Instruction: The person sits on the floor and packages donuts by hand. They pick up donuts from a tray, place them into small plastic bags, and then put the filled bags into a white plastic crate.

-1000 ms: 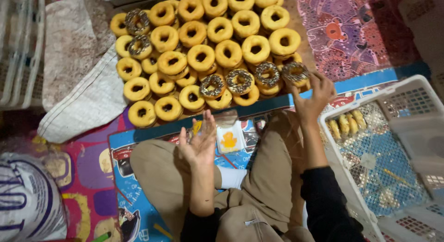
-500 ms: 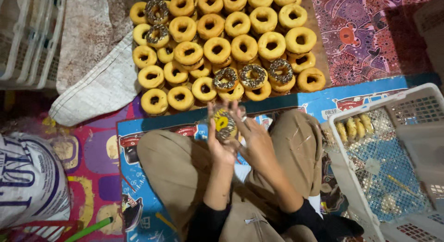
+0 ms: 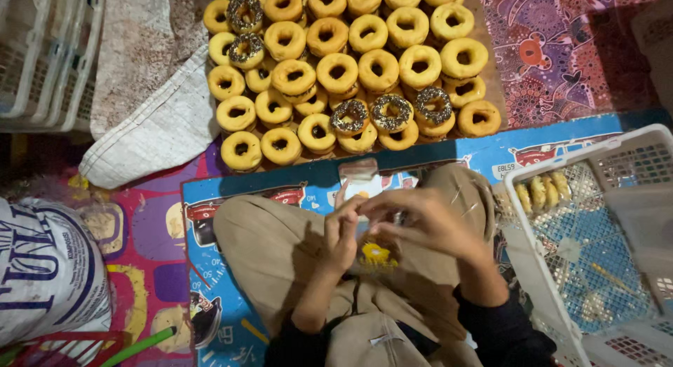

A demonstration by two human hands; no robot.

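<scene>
1. Clear plastic bag [image 3: 364, 199], above the lap, is pinched by both hands: left hand [image 3: 341, 234] at 9 o'clock, right hand [image 3: 420, 223] at 3 o'clock.
2. Spreading its mouth evenly looks wise.
3. Doughnuts [image 3: 350, 65] lie at 12 o'clock, white basket [image 3: 540, 297] at 3.

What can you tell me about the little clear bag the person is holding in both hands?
The clear plastic bag is small, thin and glossy, with a yellow print low on it. Both hands hold it above the lap: left hand on one side, right hand on the other, fingers pinching near its middle. Its top edge points toward the doughnuts.
</scene>
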